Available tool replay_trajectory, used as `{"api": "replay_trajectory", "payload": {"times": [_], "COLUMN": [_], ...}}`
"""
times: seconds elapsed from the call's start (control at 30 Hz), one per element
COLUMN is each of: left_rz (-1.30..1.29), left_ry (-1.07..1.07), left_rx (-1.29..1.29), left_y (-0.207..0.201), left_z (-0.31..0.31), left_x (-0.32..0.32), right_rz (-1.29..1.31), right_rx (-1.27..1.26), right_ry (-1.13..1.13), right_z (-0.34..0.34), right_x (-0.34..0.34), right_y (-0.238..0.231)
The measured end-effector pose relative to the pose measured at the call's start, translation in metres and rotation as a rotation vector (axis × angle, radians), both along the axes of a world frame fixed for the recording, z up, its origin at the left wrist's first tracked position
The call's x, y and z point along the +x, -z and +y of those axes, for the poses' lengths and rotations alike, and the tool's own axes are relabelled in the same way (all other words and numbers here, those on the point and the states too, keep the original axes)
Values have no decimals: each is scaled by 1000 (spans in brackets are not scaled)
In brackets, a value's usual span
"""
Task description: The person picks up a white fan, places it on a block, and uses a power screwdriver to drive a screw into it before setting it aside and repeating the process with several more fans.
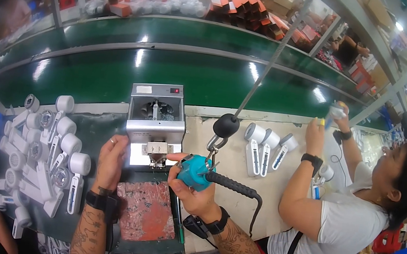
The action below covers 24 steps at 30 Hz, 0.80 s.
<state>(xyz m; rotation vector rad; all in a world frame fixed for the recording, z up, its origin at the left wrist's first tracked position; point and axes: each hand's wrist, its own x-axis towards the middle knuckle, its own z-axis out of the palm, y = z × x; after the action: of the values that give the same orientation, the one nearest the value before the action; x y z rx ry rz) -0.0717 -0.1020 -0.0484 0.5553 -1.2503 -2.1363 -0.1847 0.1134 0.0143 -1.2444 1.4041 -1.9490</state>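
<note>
**At the grey feeder machine**

The grey feeder machine [155,121] stands behind a worn red mat [146,210]. Just right of it, the right hand [194,190] is wrapped around a hanging teal electric screwdriver [195,171]. The left hand [112,157] rests on its left, fingers loosely curled, holding nothing visible.

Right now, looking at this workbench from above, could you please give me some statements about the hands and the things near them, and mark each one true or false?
1. The right hand grips a teal power screwdriver. True.
2. The screwdriver lies flat on the bench. False: it hangs from a hook and a black ball on a slanted rod.
3. The left hand rests beside the small grey machine. True.
4. The white handheld devices are piled at the person's right. False: the pile lies at the left; only three lie at the right.
5. The conveyor belt is red. False: it is green.
</note>
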Motion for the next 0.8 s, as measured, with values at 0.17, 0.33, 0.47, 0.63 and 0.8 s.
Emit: {"api": "replay_trajectory", "payload": {"times": [0.17, 0.33, 0.47, 0.63, 0.8], "left_rz": [-4, -3, 10, -40, -96], "left_ry": [-2, -22, -7, -27, -15], "left_rx": [-3, 8, 16, -44, -7], "left_y": [3, 0, 3, -3, -9], "left_z": [-2, 0, 3, 2, 2], "left_x": [1, 0, -2, -2, 3], "right_rz": [9, 24, -33, -98, -48], "right_rx": [-7, -20, 3, -65, -89], "right_ry": [4, 21, 40, 352, 528], "right_z": [0, -1, 1, -3, -2], "right_x": [0, 1, 1, -11, -28], "right_y": [0, 1, -3, -13, 2]}}
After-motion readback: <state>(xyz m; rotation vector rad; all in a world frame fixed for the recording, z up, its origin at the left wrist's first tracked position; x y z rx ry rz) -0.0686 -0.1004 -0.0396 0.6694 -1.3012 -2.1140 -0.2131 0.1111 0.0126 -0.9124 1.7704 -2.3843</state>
